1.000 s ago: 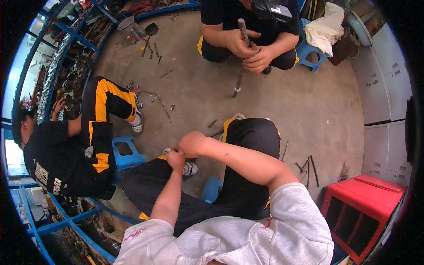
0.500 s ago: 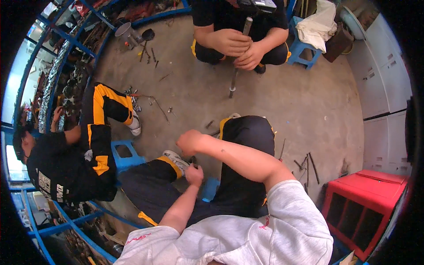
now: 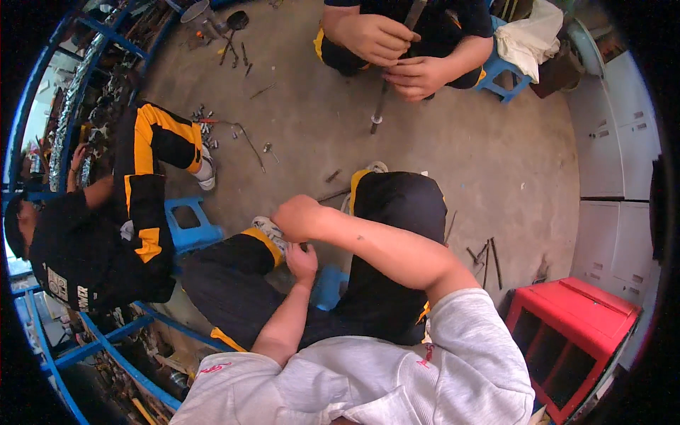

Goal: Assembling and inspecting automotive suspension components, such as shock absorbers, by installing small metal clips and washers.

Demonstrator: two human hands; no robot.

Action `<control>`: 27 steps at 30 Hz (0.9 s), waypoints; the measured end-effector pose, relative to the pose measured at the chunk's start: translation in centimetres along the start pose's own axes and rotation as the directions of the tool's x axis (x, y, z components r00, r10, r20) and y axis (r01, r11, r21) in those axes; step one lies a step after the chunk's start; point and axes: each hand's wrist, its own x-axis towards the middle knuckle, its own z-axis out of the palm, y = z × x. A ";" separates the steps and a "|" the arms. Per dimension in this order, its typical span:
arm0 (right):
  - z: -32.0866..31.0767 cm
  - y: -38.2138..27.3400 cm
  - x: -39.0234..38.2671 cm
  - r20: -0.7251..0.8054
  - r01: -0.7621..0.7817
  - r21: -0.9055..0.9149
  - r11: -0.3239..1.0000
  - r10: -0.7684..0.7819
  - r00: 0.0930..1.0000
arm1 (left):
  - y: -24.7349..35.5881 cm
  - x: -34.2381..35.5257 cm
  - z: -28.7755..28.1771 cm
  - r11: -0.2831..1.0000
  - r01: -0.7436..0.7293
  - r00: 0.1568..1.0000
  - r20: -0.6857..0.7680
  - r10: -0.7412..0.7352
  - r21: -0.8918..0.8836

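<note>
My left hand (image 3: 302,262) is closed between my knees, with the dark end of a small thing (image 3: 304,247) showing at the top of its grip; its kind is hidden. Just beyond it, my right hand (image 3: 297,217) is curled into a fist at the end of my bent arm. Its back faces me, so whatever is in its fingers is out of sight. A dark bar (image 3: 334,195) shows past my right wrist; I cannot tell whether it touches the hand. My shoe (image 3: 268,230) is close to the left of both hands.
Opposite, a co-worker grips a long metal rod (image 3: 380,106). Another person sits left beside a blue stool (image 3: 191,225) and racks. Sockets (image 3: 205,127), several rods (image 3: 489,258) and a bucket (image 3: 201,20) stand or lie about. A red cabinet (image 3: 577,312) is at right, near grey lockers (image 3: 602,163).
My right fist has come slightly left and nearer to my left hand, which stays closed. The view has shifted a little. The co-worker opposite has tilted the rod and changed grip slightly.
</note>
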 end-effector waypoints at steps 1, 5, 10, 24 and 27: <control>-0.2 -0.1 -0.1 0.008 0.000 0.008 1.000 -0.001 1.000 | 0.2 0.5 -0.5 1.000 -0.017 1.000 -0.027 0.017 0.004; -0.1 0.6 -0.3 0.036 -0.010 0.008 1.000 0.010 0.999 | 1.2 4.0 -1.8 0.993 -0.060 0.992 -0.120 0.048 -0.103; -1.4 -0.9 -0.3 0.008 0.034 -0.003 0.999 -0.033 0.999 | -7.5 13.3 -1.4 0.900 0.197 0.967 -0.076 -0.245 -0.389; -0.9 -1.2 -0.5 0.063 -0.035 -0.023 0.999 0.037 0.997 | -4.1 14.5 -3.3 0.956 0.292 0.956 -0.033 -0.291 0.016; -0.5 -0.8 -0.4 0.022 0.006 -0.019 1.000 -0.006 1.000 | -5.3 13.0 -2.4 0.973 0.230 0.972 -0.032 -0.231 -0.023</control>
